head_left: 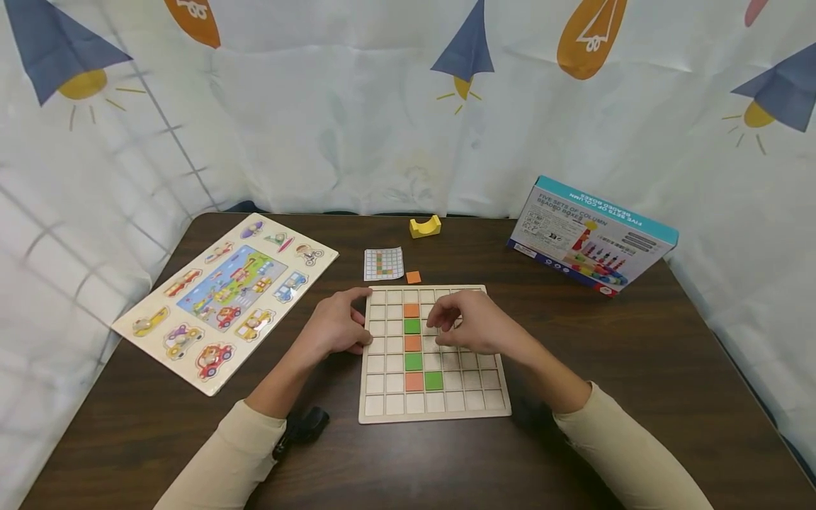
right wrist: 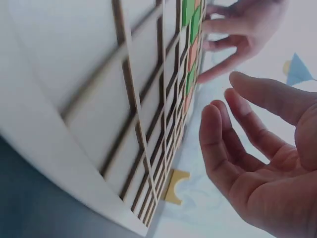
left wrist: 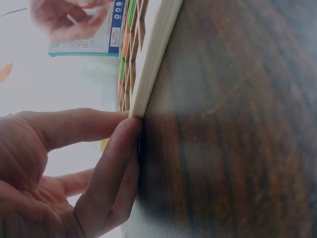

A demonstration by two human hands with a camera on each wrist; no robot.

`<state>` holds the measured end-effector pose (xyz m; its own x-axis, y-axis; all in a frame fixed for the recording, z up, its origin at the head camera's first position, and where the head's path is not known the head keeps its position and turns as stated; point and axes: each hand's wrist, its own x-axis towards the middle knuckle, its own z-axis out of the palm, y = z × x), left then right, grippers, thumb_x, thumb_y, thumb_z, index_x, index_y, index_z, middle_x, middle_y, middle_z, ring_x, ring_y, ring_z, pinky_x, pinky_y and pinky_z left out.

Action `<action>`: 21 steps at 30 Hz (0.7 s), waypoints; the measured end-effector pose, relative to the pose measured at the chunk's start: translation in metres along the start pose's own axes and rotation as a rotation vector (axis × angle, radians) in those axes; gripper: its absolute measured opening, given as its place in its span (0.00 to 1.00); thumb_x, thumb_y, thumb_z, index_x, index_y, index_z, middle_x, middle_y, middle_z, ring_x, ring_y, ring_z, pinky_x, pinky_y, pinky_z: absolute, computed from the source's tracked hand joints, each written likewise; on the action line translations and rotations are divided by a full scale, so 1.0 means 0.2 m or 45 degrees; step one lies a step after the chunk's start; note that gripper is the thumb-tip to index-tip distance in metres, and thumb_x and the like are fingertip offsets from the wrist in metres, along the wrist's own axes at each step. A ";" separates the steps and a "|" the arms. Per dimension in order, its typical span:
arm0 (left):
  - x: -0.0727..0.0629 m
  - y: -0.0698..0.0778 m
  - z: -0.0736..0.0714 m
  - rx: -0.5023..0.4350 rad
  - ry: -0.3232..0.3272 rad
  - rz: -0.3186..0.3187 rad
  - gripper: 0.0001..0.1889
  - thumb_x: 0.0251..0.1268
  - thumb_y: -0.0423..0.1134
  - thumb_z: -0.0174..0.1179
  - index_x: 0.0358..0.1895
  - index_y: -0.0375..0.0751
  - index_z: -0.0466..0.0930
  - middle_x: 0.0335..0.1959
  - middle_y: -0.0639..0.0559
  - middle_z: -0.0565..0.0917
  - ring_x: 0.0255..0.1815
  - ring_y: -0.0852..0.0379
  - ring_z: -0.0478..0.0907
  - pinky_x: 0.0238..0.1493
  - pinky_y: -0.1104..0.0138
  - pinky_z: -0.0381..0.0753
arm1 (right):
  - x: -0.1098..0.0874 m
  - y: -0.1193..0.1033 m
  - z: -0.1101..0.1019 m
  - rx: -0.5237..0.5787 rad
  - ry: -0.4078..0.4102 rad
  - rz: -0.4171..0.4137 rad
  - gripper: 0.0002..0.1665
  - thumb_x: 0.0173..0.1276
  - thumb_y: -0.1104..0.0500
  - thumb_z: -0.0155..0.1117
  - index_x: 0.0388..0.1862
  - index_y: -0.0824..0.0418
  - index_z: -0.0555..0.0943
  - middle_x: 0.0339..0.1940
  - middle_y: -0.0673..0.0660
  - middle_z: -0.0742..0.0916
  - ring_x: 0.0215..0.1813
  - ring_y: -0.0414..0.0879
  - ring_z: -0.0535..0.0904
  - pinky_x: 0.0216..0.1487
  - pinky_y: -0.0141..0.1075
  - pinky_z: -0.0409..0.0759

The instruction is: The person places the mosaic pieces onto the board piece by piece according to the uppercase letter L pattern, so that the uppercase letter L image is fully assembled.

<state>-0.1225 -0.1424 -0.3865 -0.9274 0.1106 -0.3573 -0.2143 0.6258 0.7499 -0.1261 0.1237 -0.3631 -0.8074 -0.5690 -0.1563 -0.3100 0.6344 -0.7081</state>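
A pale wooden grid board lies in front of me. One column holds orange tiles alternating with green tiles, and another green tile sits right of the lowest orange one. My left hand rests against the board's left edge; in the left wrist view its fingertips touch the side. Over the board, just right of the column, hovers my right hand with loosely bent fingers. The right wrist view shows nothing between its thumb and fingers.
Beyond the board lie a small grid card, a loose orange tile and a yellow curved block. A vehicle puzzle board is at left, a boxed toy at back right. Beside my left forearm is a black object.
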 end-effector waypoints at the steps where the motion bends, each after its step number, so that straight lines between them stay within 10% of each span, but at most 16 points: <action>1: 0.00 0.00 0.00 -0.001 -0.001 0.000 0.48 0.47 0.21 0.69 0.78 0.42 0.67 0.41 0.38 0.82 0.21 0.55 0.85 0.25 0.63 0.91 | 0.02 0.00 -0.01 -0.012 0.008 -0.005 0.09 0.62 0.65 0.75 0.42 0.60 0.88 0.36 0.51 0.89 0.38 0.41 0.81 0.42 0.34 0.84; 21: -0.01 0.00 0.01 -0.045 0.013 -0.007 0.48 0.48 0.20 0.70 0.78 0.42 0.66 0.41 0.37 0.82 0.22 0.53 0.85 0.24 0.62 0.91 | 0.41 0.13 -0.16 -0.116 0.120 0.022 0.18 0.64 0.69 0.71 0.53 0.61 0.88 0.50 0.57 0.90 0.49 0.50 0.83 0.53 0.42 0.85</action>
<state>-0.1199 -0.1409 -0.3869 -0.9292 0.0996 -0.3559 -0.2296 0.5989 0.7672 -0.2152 0.1101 -0.3723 -0.8551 -0.5089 -0.0996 -0.3368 0.6911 -0.6395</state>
